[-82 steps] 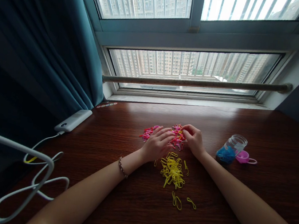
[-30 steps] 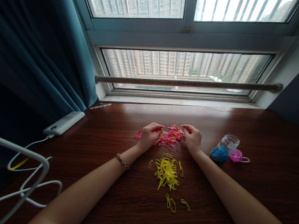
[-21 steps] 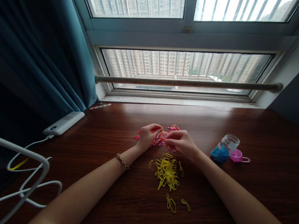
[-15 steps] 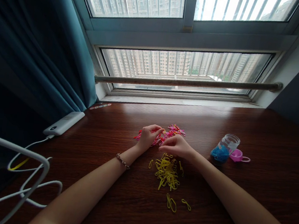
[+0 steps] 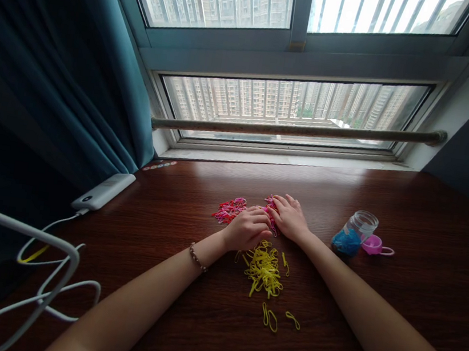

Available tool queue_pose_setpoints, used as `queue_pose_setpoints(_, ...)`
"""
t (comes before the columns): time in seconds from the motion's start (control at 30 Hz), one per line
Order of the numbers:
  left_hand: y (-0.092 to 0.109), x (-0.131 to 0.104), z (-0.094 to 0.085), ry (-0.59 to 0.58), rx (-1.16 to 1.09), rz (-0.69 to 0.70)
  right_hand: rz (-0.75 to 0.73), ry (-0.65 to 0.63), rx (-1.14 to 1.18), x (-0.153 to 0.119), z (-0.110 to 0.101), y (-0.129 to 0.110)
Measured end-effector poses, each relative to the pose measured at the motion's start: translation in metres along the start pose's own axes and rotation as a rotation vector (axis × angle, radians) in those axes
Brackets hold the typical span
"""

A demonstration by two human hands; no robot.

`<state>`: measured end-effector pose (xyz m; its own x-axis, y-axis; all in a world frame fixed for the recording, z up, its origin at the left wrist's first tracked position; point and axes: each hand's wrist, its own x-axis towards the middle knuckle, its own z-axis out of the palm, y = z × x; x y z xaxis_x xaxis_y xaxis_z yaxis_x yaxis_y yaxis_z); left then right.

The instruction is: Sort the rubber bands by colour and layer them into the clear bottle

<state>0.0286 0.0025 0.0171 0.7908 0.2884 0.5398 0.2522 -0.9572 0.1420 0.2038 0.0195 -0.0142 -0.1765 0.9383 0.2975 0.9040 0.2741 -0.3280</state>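
Observation:
My left hand (image 5: pixel 248 229) is closed, its fingers curled down just beyond the far end of a yellow rubber band pile (image 5: pixel 265 271). Whatever its fingertips may hold is hidden. My right hand (image 5: pixel 290 217) lies with fingers spread, touching the right part of the pink and red rubber bands (image 5: pixel 230 209). Some of those bands are covered by my hands. A few single yellow rubber bands (image 5: pixel 271 319) lie nearer to me, apart from the pile.
At right, a clear jar (image 5: pixel 352 231) of blue rubber bands leans beside a pink lid (image 5: pixel 374 246) with a loop. A white power bank (image 5: pixel 105 190) and white cable (image 5: pixel 69 246) are at left, near the blue curtain (image 5: pixel 110 96). The window bar (image 5: pixel 301 131) runs behind the wooden table (image 5: pixel 179 329).
My left hand has moved right and toward me, to the yellow pile's edge. My right hand has shifted away from me onto the pink bands, and its fingers have spread.

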Motion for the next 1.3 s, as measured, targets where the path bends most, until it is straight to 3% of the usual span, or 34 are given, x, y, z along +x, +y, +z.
queue_pose_setpoints(0.17,-0.008,0.001,0.003,0.222,0.098,-0.39,-0.013,0.045,0.033,0.001,-0.001,0.002)
queue_pose_setpoints(0.27,-0.016,0.001,0.007,0.229,0.126,-0.564,-0.009,0.089,0.064,0.002,-0.001,0.004)
queue_pose_setpoints(0.4,-0.026,0.0,0.01,0.193,0.1,-0.688,0.01,0.138,0.111,0.004,0.003,0.007)
queue_pose_setpoints(0.53,-0.03,0.0,0.01,0.165,0.03,-0.731,0.005,0.214,0.222,0.005,0.003,0.01)
queue_pose_setpoints(0.63,-0.03,0.002,0.009,0.141,0.001,-0.757,0.016,0.345,0.385,0.004,-0.002,0.01)
queue_pose_setpoints(0.77,-0.028,0.004,0.009,0.096,0.0,-0.774,0.13,0.459,0.542,0.0,-0.01,0.009)
queue_pose_setpoints(0.93,-0.03,0.001,0.012,0.08,0.05,-0.755,0.192,0.46,0.641,-0.002,-0.011,0.007)
queue_pose_setpoints(1.3,-0.036,-0.004,0.019,0.109,0.129,-0.705,0.138,0.43,0.633,-0.004,-0.015,0.002)
